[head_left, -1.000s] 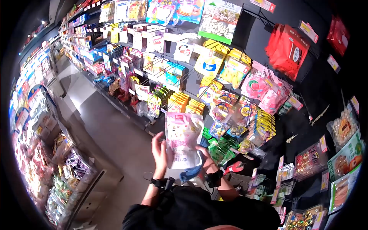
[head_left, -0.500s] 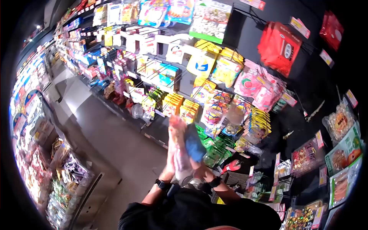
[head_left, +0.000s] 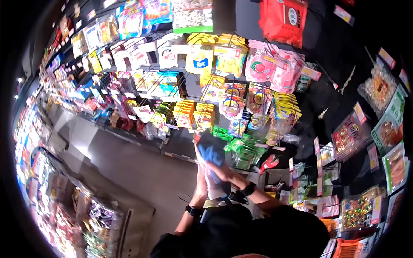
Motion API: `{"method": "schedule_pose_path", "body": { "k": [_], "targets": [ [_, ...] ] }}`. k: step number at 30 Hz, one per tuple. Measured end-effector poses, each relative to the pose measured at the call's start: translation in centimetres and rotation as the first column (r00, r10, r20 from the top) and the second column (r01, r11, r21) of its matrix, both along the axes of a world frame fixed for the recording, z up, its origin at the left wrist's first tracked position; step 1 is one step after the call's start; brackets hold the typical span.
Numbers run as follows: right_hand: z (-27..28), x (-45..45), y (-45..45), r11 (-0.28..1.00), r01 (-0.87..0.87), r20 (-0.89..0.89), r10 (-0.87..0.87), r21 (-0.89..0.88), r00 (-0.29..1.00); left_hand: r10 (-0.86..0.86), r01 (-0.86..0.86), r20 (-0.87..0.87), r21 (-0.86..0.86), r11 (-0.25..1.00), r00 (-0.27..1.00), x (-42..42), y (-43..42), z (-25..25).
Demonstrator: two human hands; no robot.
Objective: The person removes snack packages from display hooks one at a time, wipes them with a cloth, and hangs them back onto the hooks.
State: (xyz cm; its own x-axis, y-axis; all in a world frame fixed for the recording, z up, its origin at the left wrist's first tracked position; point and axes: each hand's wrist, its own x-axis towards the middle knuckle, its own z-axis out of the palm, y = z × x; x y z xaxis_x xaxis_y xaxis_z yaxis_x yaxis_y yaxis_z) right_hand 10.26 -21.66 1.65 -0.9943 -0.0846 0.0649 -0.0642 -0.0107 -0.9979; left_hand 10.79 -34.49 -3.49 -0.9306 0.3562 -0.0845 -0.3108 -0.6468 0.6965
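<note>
In front of my body, low in the aisle, my left hand (head_left: pixel 201 184) is wrapped along the side of a long pale pinkish package (head_left: pixel 211 181), partly hidden. My right hand (head_left: pixel 220 172) grips a bunched blue cloth (head_left: pixel 211 155) and presses it over the upper part of that package. Dark grey material shows just above the blue. Both hands are close together, and motion blur hides the print on the package. A dark band circles each wrist.
Ahead are hanging snack bags, including yellow packs (head_left: pixel 200 60), pink packs (head_left: pixel 262 64), orange packs (head_left: pixel 184 114) and green packs (head_left: pixel 245 150). A red tag-like item (head_left: pixel 269 163) hangs at right. A bin of wrapped goods (head_left: pixel 101 215) stands left, beside the grey floor (head_left: pixel 120 159).
My view has shifted, so the shelves sit further left and higher. The blue cloth has moved from the package's right side across its front. My right hand has come in over the package.
</note>
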Motion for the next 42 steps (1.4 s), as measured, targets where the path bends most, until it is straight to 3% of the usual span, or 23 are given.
{"method": "schedule_pose_path", "body": {
  "k": [2, 4, 5, 7, 9, 12, 13, 14, 17, 20, 22, 23, 24, 25, 26, 27, 28, 29, 30, 33, 37, 41, 42],
  "targets": [
    [0.9, 2.9, -0.8, 0.989, -0.134, -0.002, 0.134, -0.068, 0.991, 0.050, -0.050, -0.036, 0.009, 0.999, 0.998, -0.7, -1.1, 0.0],
    [0.1, 5.2, -0.5, 0.960, -0.219, -0.217, 0.255, 0.178, 0.942, -0.205, 0.095, 0.199, 0.456, 0.885, 0.958, -1.3, -2.2, 2.1],
    [0.9, 6.1, -0.8, 0.976, -0.182, -0.236, 0.206, 0.120, 0.950, -0.298, 0.175, 0.166, 0.516, 0.839, 0.940, -2.0, -2.2, 2.6],
    [2.1, 5.8, -0.1, 0.973, -0.199, -0.198, 0.220, 0.120, 0.955, -0.264, 0.274, -0.075, 0.267, 0.924, 0.962, -1.8, -0.5, 6.4],
    [1.6, 3.1, 1.7, 0.979, -0.205, -0.172, 0.202, 0.003, 0.964, -0.023, 0.022, -0.120, -0.011, 1.000, 0.993, -0.7, 0.9, 3.0],
    [2.0, -1.1, 2.8, 0.937, -0.061, 0.066, 0.089, -0.344, 0.994, 0.107, -0.290, -0.475, -0.331, 0.898, 0.873, 0.2, 4.4, 6.6],
    [0.8, -1.5, 3.0, 0.953, -0.053, 0.036, 0.067, -0.298, 0.997, 0.048, -0.287, -0.449, -0.483, 0.828, 0.892, 0.2, 4.0, 6.2],
    [0.6, -1.8, 3.4, 0.967, -0.049, 0.001, 0.051, -0.251, 0.999, 0.074, -0.159, -0.262, -0.319, 0.934, 0.962, 0.0, 4.4, 5.8],
    [2.0, 0.6, 5.5, 0.979, -0.087, 0.018, 0.092, -0.184, 0.996, 0.121, -0.283, -0.390, -0.391, 0.875, 0.913, -2.4, 5.3, 5.9],
    [-1.2, 3.7, 7.3, 0.973, -0.169, 0.081, 0.183, -0.157, 0.980, -0.051, 0.024, 0.117, 0.226, 0.974, 0.992, -3.3, 7.4, 10.7],
    [0.6, 5.2, 8.9, 0.979, -0.124, 0.250, 0.161, -0.160, 0.955, -0.049, 0.038, 0.127, 0.090, 0.995, 0.991, -3.2, 7.7, 8.5],
    [0.4, 4.7, 9.9, 0.941, -0.244, 0.375, 0.320, -0.237, 0.870, 0.147, -0.138, 0.035, -0.189, 0.972, 0.988, -4.0, 7.2, 3.0],
    [-9.2, 4.1, 8.8, 0.988, -0.155, 0.536, 0.146, -0.030, 0.832, 0.299, -0.318, -0.111, -0.429, 0.846, 0.948, -4.6, 6.8, -1.7],
    [-8.9, 4.0, 9.5, 0.988, -0.119, 0.451, 0.150, -0.095, 0.880, 0.298, -0.356, -0.196, -0.555, 0.752, 0.934, -2.6, 9.3, 2.2],
    [-7.6, 3.1, 10.9, 0.983, -0.091, 0.361, 0.143, -0.158, 0.921, 0.111, -0.128, -0.065, -0.560, 0.819, 0.992, -1.7, 9.7, 3.4],
    [-5.9, 1.9, 12.3, 0.972, -0.070, 0.270, 0.131, -0.224, 0.954, 0.000, -0.276, -0.354, -0.728, 0.627, 0.935, -1.6, 10.5, 2.6],
    [-7.1, -0.1, 13.2, 0.900, -0.064, 0.234, 0.180, -0.430, 0.955, -0.188, -0.464, -0.568, -0.788, 0.406, 0.801, -1.4, 11.3, 1.7],
    [-8.3, -2.0, 14.2, 0.784, -0.064, 0.193, 0.230, -0.617, 0.954, -0.252, -0.488, -0.591, -0.790, 0.371, 0.766, -1.0, 12.9, 2.9],
    [-8.4, -3.6, 14.6, 0.513, -0.033, 0.167, 0.340, -0.858, 0.925, -0.314, -0.492, -0.570, -0.819, 0.295, 0.760, -0.7, 14.2, 3.7],
    [-1.9, 0.8, 17.8, 0.906, -0.034, 0.132, 0.099, -0.422, 0.986, -0.411, -0.559, -0.563, -0.817, 0.143, 0.717, -2.3, 16.3, 1.1],
    [-6.9, -1.9, 20.1, 0.884, 0.122, 0.404, 0.080, -0.451, 0.911, -0.505, -0.568, -0.494, -0.823, 0.008, 0.708, -5.1, 18.7, 0.4],
    [-17.4, -8.7, 21.2, 0.993, -0.112, -0.061, 0.114, 0.038, 0.992, -0.553, -0.618, -0.492, -0.785, -0.052, 0.672, -9.3, 20.0, -0.1],
    [-17.7, -9.7, 21.7, 0.943, -0.178, 0.041, 0.197, -0.281, 0.980, -0.553, -0.623, -0.493, -0.780, -0.060, 0.671, -10.4, 20.3, -0.1]
  ]
}}
